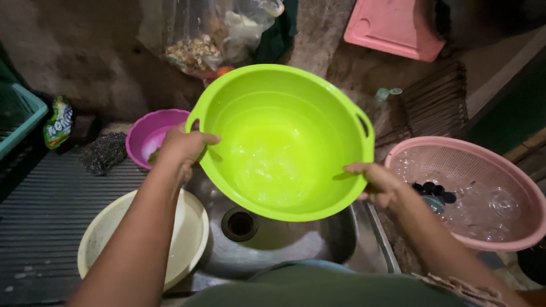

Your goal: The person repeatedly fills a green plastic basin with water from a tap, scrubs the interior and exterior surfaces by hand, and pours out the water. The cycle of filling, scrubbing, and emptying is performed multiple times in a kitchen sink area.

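2 hands (pixel 185 145) (pixel 378 182) grip 1 green basin (pixel 284 142) w/ water over sink (pixel 296 241).

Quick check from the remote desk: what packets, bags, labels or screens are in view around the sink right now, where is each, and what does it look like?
Small sachet: far left by the teal crate, crumpled, green and white with orange print.
Clear plastic bag: top centre behind the green basin, holding mixed scraps.
No screens or signs visible.
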